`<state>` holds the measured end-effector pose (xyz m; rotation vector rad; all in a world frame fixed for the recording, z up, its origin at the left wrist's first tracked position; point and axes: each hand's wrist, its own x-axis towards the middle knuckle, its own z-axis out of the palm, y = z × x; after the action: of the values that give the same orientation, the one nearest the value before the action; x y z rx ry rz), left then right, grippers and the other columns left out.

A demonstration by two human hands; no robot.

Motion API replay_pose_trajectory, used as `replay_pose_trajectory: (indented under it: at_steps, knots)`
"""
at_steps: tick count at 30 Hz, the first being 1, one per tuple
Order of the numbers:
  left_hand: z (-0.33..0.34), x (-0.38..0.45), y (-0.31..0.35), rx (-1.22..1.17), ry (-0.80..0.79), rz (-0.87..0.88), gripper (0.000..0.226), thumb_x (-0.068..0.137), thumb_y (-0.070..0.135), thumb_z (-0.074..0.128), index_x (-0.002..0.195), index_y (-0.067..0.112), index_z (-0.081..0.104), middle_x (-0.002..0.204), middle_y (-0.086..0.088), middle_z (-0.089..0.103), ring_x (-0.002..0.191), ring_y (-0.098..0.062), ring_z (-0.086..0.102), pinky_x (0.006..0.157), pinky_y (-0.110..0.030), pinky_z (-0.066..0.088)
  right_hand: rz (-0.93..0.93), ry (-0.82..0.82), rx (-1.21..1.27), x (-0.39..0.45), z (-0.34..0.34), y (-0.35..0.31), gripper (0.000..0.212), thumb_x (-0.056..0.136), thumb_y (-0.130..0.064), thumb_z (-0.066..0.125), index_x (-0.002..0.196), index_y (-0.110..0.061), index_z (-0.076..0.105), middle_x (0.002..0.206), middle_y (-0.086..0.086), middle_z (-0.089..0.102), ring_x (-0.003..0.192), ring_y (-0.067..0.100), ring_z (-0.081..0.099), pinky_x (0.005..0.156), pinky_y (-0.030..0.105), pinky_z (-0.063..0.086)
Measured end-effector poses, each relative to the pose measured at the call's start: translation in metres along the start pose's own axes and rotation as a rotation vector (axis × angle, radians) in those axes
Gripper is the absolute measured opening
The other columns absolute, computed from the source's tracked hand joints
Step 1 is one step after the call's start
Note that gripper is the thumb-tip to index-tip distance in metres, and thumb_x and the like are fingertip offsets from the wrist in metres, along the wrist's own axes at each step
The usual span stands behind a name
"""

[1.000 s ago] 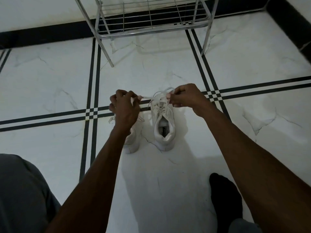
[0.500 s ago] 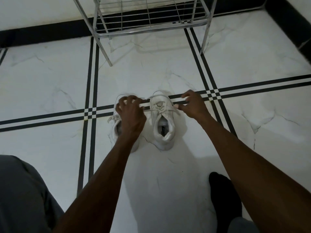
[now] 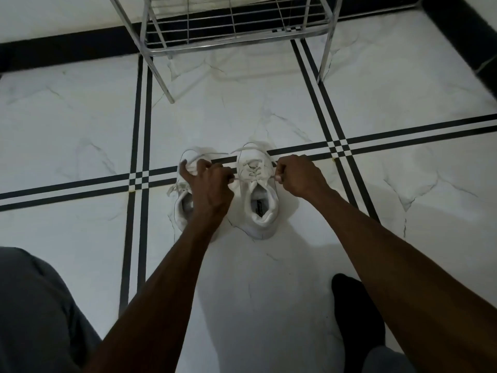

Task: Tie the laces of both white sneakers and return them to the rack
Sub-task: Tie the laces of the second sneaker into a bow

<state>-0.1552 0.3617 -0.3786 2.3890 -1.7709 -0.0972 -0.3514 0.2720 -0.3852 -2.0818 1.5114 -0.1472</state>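
Note:
Two white sneakers stand side by side on the floor, toes pointing away from me. The right sneaker (image 3: 259, 200) has its laces (image 3: 252, 172) drawn out sideways to both hands. My left hand (image 3: 208, 184) pinches the left lace end and covers much of the left sneaker (image 3: 182, 208). My right hand (image 3: 298, 175) grips the right lace end just beside the shoe's right edge. Loose laces of the left sneaker lie in loops over its toe. The metal rack (image 3: 236, 36) stands beyond the shoes.
White marble floor with black stripe lines (image 3: 376, 141) runs all around. The rack's legs (image 3: 164, 84) stand just beyond the sneakers. My grey-trousered knee (image 3: 35, 313) is at lower left and a black-socked foot (image 3: 355, 316) at lower right.
Both hands dropped from above the right sneaker and spread apart, pulling its laces tight and level across the shoe. The sneakers have not shifted.

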Motion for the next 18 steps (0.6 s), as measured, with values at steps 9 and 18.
replay_pose_trajectory:
  at_steps: [9, 18]
  knots:
    - [0.015, -0.007, -0.007, 0.079, -0.082, 0.067, 0.029, 0.082, 0.008, 0.070, 0.101, 0.028, 0.079, 0.095, 0.004, 0.078, 0.128, -0.028, 0.054, 0.116, -0.074, -0.002, 0.018, -0.083, -0.006, 0.000, 0.006, 0.003, 0.020, 0.084, -0.004, 0.064, 0.085, -0.023, 0.064, 0.094, 0.001, 0.073, 0.090, 0.025, 0.069, 0.087, 0.048, 0.055]
    - [0.009, -0.001, 0.017, -0.127, -0.095, 0.048, 0.030, 0.091, 0.002, 0.060, 0.100, 0.025, 0.078, 0.094, 0.004, 0.073, 0.125, -0.025, 0.050, 0.117, -0.062, 0.008, -0.075, -0.020, 0.235, 0.000, 0.006, 0.001, 0.008, 0.087, -0.013, 0.072, 0.090, -0.018, 0.078, 0.088, 0.000, 0.078, 0.086, 0.018, 0.073, 0.085, 0.043, 0.059]
